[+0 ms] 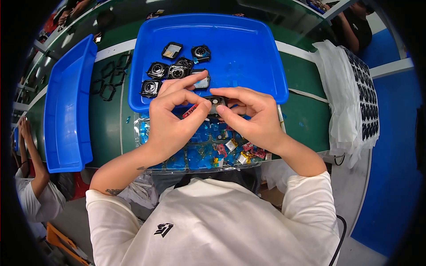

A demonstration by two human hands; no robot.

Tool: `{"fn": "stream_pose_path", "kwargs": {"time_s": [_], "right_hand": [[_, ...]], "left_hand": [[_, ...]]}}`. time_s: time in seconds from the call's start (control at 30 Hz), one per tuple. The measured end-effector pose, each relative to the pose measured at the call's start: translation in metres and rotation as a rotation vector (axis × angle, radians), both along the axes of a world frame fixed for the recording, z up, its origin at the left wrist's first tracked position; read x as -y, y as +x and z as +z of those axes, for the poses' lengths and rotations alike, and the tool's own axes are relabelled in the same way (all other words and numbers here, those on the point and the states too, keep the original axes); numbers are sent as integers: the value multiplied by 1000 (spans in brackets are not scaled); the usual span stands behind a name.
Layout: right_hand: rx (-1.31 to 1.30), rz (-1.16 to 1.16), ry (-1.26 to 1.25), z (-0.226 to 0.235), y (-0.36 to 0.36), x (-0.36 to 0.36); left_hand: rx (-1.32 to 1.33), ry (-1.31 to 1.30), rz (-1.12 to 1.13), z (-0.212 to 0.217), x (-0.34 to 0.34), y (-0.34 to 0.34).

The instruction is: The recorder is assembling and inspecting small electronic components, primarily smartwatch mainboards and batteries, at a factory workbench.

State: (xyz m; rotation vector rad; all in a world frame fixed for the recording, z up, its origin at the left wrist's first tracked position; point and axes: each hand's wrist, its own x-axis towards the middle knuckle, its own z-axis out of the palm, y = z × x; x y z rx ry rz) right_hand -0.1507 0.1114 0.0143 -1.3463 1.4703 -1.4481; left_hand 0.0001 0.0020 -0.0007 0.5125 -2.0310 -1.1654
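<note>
Between my two hands, over the near edge of the blue tray [248, 40], is a black smartwatch case [216, 101] with a small round silvery part inside. My right hand [255, 116] grips it, thumb on its near face and fingers around the far side. My left hand [175, 116] pinches thumb and index finger together at the case's left edge, its other fingers stretched out. A small red piece [190, 111] shows beneath the left index finger; whether it joins the case I cannot tell. Several watch cases [178, 71] lie in the tray's left half.
Below my hands, a clear compartment tray [155, 167] carries blue film scraps, red circuit boards and small silver batteries [231, 144]. Black frames [108, 91] lie left, beside another blue tray [66, 106]. White sheeting [339, 93] and a stack of black parts [368, 97] stand right. Other people work nearby.
</note>
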Motion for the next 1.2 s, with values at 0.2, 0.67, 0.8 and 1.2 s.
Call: {"fn": "stream_pose_path", "kwargs": {"time_s": [0.2,0.67,0.8,1.2], "right_hand": [[-123,15,-49,-2,-1,1],[-134,-175,-144,-11,-7,2],[-1,-186,-145,-10,-10,1],[52,-182,-102,-10,-8,0]], "left_hand": [[7,18,-20,-1,0,1],[9,83,-14,5,-2,0],[-6,186,-29,8,-3,2],[61,217,-171,6,-2,4]]}}
